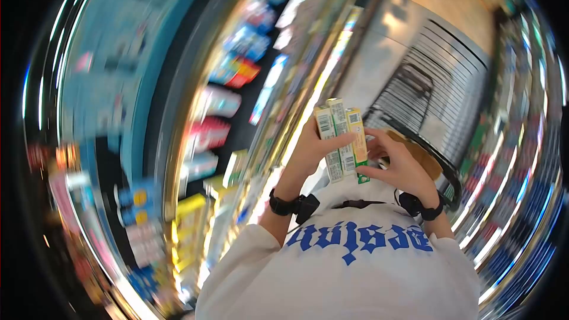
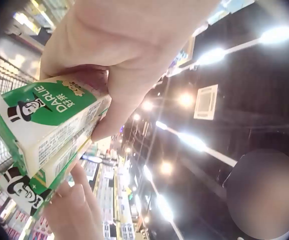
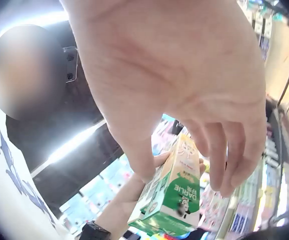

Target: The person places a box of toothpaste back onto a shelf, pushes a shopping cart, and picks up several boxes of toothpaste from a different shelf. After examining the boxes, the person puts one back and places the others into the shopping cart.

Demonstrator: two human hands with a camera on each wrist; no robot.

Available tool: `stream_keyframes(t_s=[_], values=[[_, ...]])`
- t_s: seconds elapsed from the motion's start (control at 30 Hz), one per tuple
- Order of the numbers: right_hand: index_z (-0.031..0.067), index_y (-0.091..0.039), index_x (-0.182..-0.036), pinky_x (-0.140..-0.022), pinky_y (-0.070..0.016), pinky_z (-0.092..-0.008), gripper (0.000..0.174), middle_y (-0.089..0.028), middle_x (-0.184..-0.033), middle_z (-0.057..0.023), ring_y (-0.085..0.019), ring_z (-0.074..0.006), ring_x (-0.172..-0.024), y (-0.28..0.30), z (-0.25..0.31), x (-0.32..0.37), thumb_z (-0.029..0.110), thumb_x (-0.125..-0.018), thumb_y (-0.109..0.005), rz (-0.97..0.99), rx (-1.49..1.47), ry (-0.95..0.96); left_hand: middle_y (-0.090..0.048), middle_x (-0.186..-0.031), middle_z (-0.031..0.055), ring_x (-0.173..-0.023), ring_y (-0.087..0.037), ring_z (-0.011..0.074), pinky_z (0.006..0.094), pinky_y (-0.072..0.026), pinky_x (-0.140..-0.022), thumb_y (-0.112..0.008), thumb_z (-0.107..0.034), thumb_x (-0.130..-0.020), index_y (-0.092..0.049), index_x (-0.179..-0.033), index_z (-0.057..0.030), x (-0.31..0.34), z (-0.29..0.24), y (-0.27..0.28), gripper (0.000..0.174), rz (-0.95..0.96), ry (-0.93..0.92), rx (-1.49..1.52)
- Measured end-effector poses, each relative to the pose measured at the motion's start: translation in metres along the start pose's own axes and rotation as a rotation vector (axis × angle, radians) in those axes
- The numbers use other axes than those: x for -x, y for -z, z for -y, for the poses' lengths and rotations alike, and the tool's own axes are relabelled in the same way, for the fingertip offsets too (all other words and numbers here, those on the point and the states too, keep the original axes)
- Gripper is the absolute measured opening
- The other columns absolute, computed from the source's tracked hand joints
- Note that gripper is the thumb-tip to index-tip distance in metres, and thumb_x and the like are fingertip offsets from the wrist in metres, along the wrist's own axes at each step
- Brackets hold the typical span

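Note:
My left hand (image 1: 314,149) grips a few Darlie toothpaste boxes (image 1: 331,142) side by side, its thumb across their printed faces. In the left wrist view, a green-and-white box end (image 2: 44,102) shows the brand name and a top-hat logo. A second box end (image 2: 22,187) lies just under it. Close to the rightmost box (image 1: 357,142), my right hand (image 1: 402,165) has its thumb and fingers apart. From the right wrist, that hand's relaxed fingers (image 3: 217,155) hang beside a toothpaste box (image 3: 177,185), and the thumb overlaps its edge.
A black wire shopping cart (image 1: 450,53) stands just ahead, to the right of the boxes. Shelves with packaged goods (image 1: 204,136) run along my left, and another stocked shelf (image 1: 510,172) lines the right. Dark straps (image 1: 287,204) with small devices sit on both wrists.

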State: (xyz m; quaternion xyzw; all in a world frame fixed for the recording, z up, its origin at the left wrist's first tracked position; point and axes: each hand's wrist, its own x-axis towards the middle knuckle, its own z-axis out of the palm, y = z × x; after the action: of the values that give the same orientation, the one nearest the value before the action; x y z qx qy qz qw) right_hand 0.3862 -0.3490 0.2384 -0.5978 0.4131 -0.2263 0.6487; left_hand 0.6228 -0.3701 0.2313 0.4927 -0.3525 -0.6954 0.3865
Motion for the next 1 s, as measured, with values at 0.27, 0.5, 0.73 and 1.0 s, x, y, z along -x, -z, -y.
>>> stream_keyframes(t_s=[0.27,0.5,0.73,1.0], values=[[0.0062,-0.029,-0.162,-0.080,-0.0569,-0.0276,0.096,-0.064,-0.103,-0.0071,-0.068,-0.0153,-0.089,-0.141,0.006,-0.103,0.017,-0.086,-0.087,0.488,-0.005,-0.078,-0.074,-0.109,0.0114,-0.093,-0.074,0.0193,0.0339,-0.0607,-0.082,-0.086,-0.019,-0.087,-0.063,-0.126,0.0023,0.130,0.055,0.145,0.050,-0.453,-0.042,0.252],[0.0060,-0.023,-0.163,-0.092,-0.0589,-0.0334,0.102,-0.062,-0.124,-0.0121,-0.070,-0.0222,-0.108,-0.180,0.010,-0.141,0.013,-0.085,-0.088,0.520,-0.070,-0.171,-0.074,-0.099,0.0127,-0.086,-0.075,0.0229,0.0348,-0.0620,-0.075,-0.077,-0.016,-0.095,-0.061,-0.121,0.0012,0.176,0.072,0.213,0.036,-0.531,-0.067,0.178],[0.0042,-0.046,-0.144,-0.100,-0.0573,-0.0324,0.070,-0.066,-0.127,-0.0063,-0.066,-0.0159,-0.118,-0.185,-0.002,-0.159,0.003,-0.086,-0.085,0.425,-0.264,-0.056,-0.073,-0.098,0.0061,-0.082,-0.074,0.0174,0.0312,-0.0596,-0.074,-0.082,-0.020,-0.092,-0.065,-0.115,-0.0015,0.177,0.073,0.204,0.033,-0.592,-0.058,0.168],[0.0020,-0.046,-0.143,-0.099,-0.0563,-0.0308,0.069,-0.065,-0.128,-0.0093,-0.065,-0.0164,-0.118,-0.172,0.012,-0.163,0.006,-0.087,-0.084,0.438,-0.360,-0.151,-0.067,-0.113,0.0101,-0.086,-0.072,0.0198,0.0362,-0.0625,-0.074,-0.078,-0.025,-0.097,-0.061,-0.135,-0.0015,0.179,0.071,0.172,0.048,-0.587,-0.122,0.476]])
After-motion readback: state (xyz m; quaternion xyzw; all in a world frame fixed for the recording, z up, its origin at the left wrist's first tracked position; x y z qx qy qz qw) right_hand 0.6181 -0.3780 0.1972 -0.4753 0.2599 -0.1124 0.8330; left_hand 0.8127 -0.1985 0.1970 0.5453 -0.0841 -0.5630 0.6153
